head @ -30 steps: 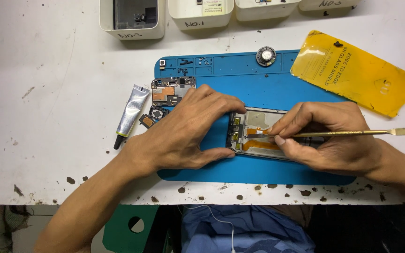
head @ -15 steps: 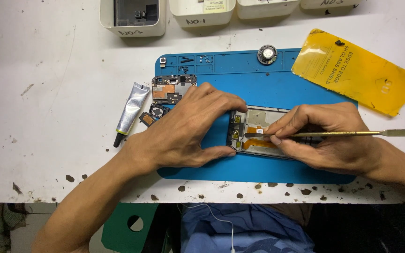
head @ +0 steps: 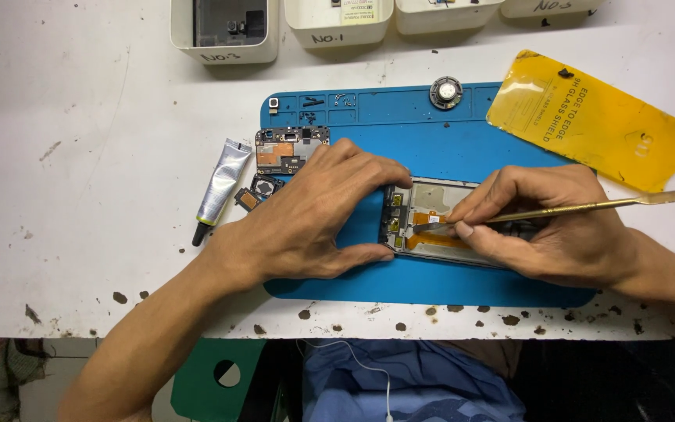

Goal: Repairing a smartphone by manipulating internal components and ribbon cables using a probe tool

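Far left on the white surface (head: 80,195): a small grey glue tube (head: 220,186), lying tilted, black tip toward the near edge. Just beside it, a small camera module (head: 258,191) and a bare circuit board (head: 287,148) at the left edge of the blue work mat (head: 400,125). Next, the left hand (head: 306,219), grip spread, fingers and thumb clamping the left end of an opened phone frame (head: 431,223) lying flat on the mat's middle. Right of that, the right hand (head: 548,227), grip pinched on a thin metal spudger (head: 587,207), tip resting inside the frame near the orange flex strip. Farther right, a yellow screen-protector packet (head: 587,117). Along the far edge, white bins (head: 224,31).
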